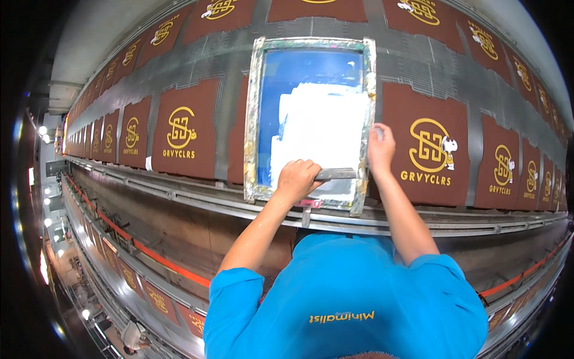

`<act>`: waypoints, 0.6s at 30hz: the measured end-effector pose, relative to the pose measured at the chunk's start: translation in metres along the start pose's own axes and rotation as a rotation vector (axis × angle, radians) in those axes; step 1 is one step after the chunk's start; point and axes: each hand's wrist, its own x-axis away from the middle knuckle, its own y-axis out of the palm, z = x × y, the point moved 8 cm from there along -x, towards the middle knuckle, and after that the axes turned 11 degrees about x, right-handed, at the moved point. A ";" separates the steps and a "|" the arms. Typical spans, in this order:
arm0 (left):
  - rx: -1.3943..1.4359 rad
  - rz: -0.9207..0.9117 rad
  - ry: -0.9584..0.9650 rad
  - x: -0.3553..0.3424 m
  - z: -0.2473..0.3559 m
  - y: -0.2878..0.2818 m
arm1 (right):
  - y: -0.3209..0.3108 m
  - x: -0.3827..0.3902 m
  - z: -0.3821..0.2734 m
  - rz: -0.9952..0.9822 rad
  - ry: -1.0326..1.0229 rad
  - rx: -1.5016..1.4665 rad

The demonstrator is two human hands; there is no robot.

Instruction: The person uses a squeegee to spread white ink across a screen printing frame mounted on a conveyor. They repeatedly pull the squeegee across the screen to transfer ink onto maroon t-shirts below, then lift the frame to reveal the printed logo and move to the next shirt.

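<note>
So the grey squeegee (336, 174) sits over the screen frame (369, 78), toward its near right corner, and my left hand (299, 179) has its fingers curled tight around the left end. White ink (323, 128) covers a big chunk of the blue mesh (274, 90). My right hand (381, 145) is at the frame's right edge, fingers bent; can't tell if they're pinching it. Frame's by the long grey table's (224, 125) near edge, brown printed panels (425, 194) either side.
</note>
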 end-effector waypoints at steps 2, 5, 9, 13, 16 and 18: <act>0.028 -0.033 0.003 0.011 -0.013 -0.009 | 0.013 0.018 -0.004 -0.012 0.039 0.016; 0.070 -0.182 0.000 0.011 -0.044 -0.013 | 0.031 0.027 -0.011 -0.010 0.103 0.118; 0.103 -0.530 -0.119 -0.015 -0.091 0.018 | 0.050 0.014 -0.010 -0.018 0.123 0.206; 0.214 -0.807 -0.299 -0.022 -0.114 0.058 | 0.053 0.020 -0.015 -0.145 0.236 0.309; 0.429 -0.852 -0.324 -0.039 -0.128 0.063 | 0.056 0.015 0.001 -0.034 0.106 0.248; 0.413 -0.805 -0.293 -0.059 -0.136 0.055 | 0.055 0.021 -0.003 -0.066 0.148 0.235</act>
